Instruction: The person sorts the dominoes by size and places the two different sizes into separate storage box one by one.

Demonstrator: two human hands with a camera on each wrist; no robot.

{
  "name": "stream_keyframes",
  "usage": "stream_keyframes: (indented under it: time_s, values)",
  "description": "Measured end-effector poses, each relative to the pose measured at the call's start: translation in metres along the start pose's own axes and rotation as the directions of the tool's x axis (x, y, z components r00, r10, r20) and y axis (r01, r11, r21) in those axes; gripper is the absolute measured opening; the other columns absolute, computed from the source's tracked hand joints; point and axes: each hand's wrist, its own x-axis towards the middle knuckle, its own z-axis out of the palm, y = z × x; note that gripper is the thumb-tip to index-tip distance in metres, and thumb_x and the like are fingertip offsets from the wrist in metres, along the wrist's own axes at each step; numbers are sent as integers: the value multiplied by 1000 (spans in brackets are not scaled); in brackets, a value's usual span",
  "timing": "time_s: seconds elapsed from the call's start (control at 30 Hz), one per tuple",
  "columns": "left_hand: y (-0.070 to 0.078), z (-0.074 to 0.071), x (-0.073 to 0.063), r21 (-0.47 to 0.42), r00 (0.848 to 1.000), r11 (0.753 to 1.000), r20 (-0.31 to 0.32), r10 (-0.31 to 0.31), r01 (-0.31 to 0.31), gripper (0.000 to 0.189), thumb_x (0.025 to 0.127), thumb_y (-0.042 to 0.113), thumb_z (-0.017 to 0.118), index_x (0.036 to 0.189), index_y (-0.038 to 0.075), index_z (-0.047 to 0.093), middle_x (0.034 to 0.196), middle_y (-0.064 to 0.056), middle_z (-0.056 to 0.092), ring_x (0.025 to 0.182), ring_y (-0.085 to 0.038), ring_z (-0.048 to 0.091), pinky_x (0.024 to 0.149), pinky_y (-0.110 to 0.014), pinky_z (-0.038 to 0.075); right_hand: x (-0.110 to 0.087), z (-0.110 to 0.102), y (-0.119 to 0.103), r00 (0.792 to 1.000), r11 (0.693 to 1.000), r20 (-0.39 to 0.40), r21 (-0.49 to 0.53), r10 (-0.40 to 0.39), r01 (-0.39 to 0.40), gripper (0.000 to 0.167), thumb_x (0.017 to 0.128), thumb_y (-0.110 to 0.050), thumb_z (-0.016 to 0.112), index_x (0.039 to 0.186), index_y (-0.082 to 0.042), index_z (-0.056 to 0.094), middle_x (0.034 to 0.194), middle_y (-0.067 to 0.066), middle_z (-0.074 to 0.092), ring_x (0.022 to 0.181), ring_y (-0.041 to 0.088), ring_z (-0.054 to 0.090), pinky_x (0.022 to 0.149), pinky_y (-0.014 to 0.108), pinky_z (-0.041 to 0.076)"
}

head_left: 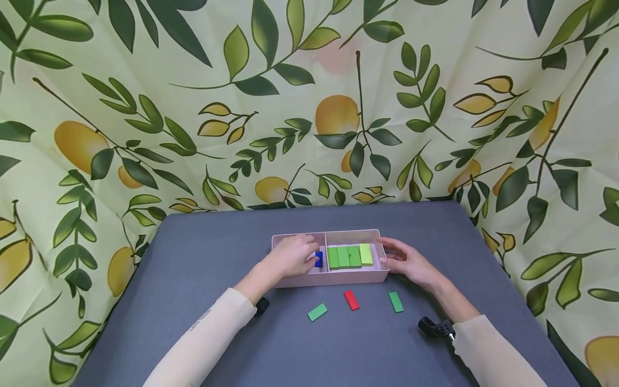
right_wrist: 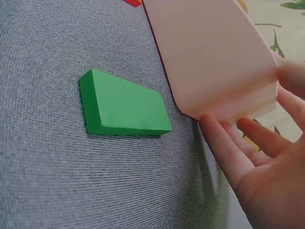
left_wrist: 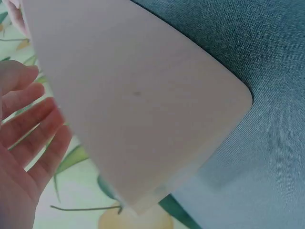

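Observation:
A pale pink box [head_left: 333,278] with a divider stands on the table. My left hand [head_left: 296,257] reaches over its left compartment, fingertips beside a dark blue block [head_left: 319,259]. In the left wrist view, the fingers [left_wrist: 33,124] lie spread behind the box wall [left_wrist: 143,105], with no block visible between thumb and fingers. Several green blocks [head_left: 344,257] stand in a row in the right compartment, with a lighter yellow-green block [head_left: 366,255] at the row's right end. My right hand [head_left: 408,263] touches the box's right end with extended fingers [right_wrist: 228,148].
In front of the box lie a green block [head_left: 317,312], a red block [head_left: 351,300] and another green block [head_left: 396,302] on the grey-blue table [head_left: 217,242]. Behind the table hangs a leaf-and-fruit patterned cloth [head_left: 290,107].

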Motion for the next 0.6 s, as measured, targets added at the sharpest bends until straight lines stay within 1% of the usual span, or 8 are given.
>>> stream_keyframes:
  time_s: [0.17, 0.3, 0.4, 0.47, 0.6]
  values:
    - [9, -13, -10, 49, 999, 998, -32, 34, -32, 19, 93, 25, 73, 105, 11, 74, 102, -2, 69, 94, -18, 64, 83, -32, 55, 1, -1, -1, 1000, 1000, 28, -12, -8, 8, 64, 101, -24, 65, 157, -11, 37, 159, 23, 29, 136, 45, 41, 96, 32, 51]
    - [17, -19, -17, 73, 997, 996, -60, 50, -45, 17, 93, 25, 73, 103, 11, 74, 98, -2, 66, 91, -18, 61, 80, -32, 54, 1, -2, -1, 999, 1000, 39, -8, 2, -2, 63, 101, -24, 65, 157, -11, 38, 160, 23, 27, 132, 42, 42, 95, 32, 52]
    - [23, -22, -21, 69, 993, 995, -80, 82, -76, 14, 93, 23, 73, 99, 11, 72, 95, -2, 63, 88, -19, 59, 77, -34, 53, 1, -2, -1, 999, 1000, 35, -14, 6, -5, 64, 101, -26, 65, 157, -11, 38, 160, 23, 28, 131, 41, 43, 95, 32, 52]
    - [27, -23, -24, 53, 991, 994, -83, 103, -99, 13, 93, 22, 72, 100, 12, 73, 95, -1, 64, 87, -18, 59, 76, -33, 52, 1, -1, -1, 1000, 1000, 30, -17, 6, -6, 64, 101, -26, 65, 157, -11, 38, 160, 23, 28, 131, 41, 43, 95, 31, 52]
    - [36, -26, -30, 22, 990, 991, -56, 131, -130, 13, 93, 22, 71, 103, 13, 73, 94, 1, 65, 85, -15, 60, 76, -28, 52, 0, -1, -1, 1000, 1000, 26, -19, 4, -3, 63, 101, -26, 65, 157, -12, 38, 159, 22, 29, 131, 42, 43, 95, 32, 52]
